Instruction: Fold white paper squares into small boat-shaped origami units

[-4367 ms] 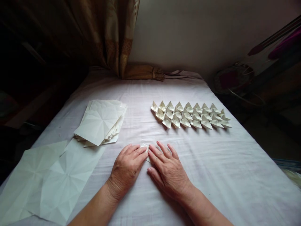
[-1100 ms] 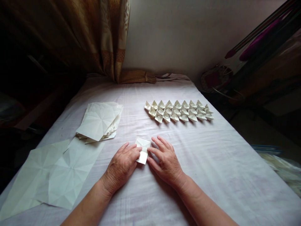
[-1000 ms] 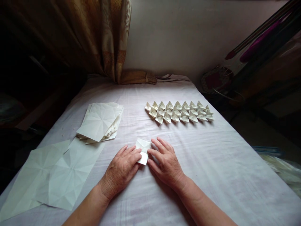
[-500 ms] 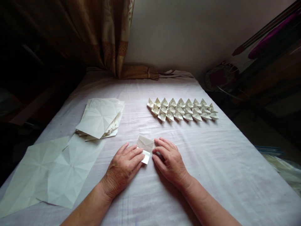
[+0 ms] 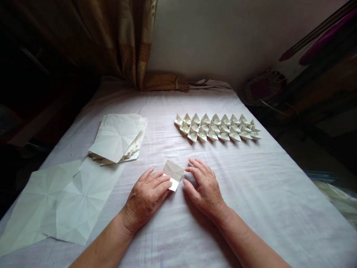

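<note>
One folded paper [image 5: 173,170] lies right of, and nearer than, the sheet pile [image 5: 115,137]; the left hand [image 5: 149,193] pins it, presumably for steadiness; the right hand's [image 5: 206,188] grip is parted, holding nothing.

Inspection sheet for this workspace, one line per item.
Surface: pale cloth, wrinkled.
Job's things: small folded paper between the hands; rows of pointed folded pieces, ahead right; stack of creased sheets and loose creased sheets, left.
Clutter: plastic-looking material, right edge.
Grip: left hand on the small folded paper; right hand beside it, contact unclear.
Cables: pale cord-like strand, far right; type unclear.
Surroundings: patterned curtain, pale wall.
</note>
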Demonstrator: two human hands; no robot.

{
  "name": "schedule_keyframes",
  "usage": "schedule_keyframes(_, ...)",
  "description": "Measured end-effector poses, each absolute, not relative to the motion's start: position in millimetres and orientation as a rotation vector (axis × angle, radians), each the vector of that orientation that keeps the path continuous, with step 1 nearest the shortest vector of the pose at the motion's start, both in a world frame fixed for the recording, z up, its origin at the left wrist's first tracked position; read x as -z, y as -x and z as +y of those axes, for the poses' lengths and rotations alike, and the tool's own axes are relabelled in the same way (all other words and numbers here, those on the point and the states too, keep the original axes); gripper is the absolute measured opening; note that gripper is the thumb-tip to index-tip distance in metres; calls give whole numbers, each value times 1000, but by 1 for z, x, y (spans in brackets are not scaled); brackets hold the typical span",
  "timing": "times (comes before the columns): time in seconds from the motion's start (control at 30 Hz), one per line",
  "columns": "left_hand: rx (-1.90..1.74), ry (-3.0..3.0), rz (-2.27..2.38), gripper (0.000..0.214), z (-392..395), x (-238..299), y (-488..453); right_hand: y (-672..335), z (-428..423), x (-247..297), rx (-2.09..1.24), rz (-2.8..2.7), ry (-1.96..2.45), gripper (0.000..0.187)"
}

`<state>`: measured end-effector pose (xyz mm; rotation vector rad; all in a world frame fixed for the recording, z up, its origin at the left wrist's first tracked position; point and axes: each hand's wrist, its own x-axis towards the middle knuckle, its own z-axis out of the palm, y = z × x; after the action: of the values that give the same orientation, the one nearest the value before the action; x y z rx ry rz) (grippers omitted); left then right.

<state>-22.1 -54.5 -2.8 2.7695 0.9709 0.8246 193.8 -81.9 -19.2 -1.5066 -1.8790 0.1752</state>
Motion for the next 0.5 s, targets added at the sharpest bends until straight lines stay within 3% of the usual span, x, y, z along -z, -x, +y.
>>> schedule_keyframes(0.5, -852, -2837, 980, 20, -61, -12, 8, -186, -93, 2, -270, -2086, 1382, 10)
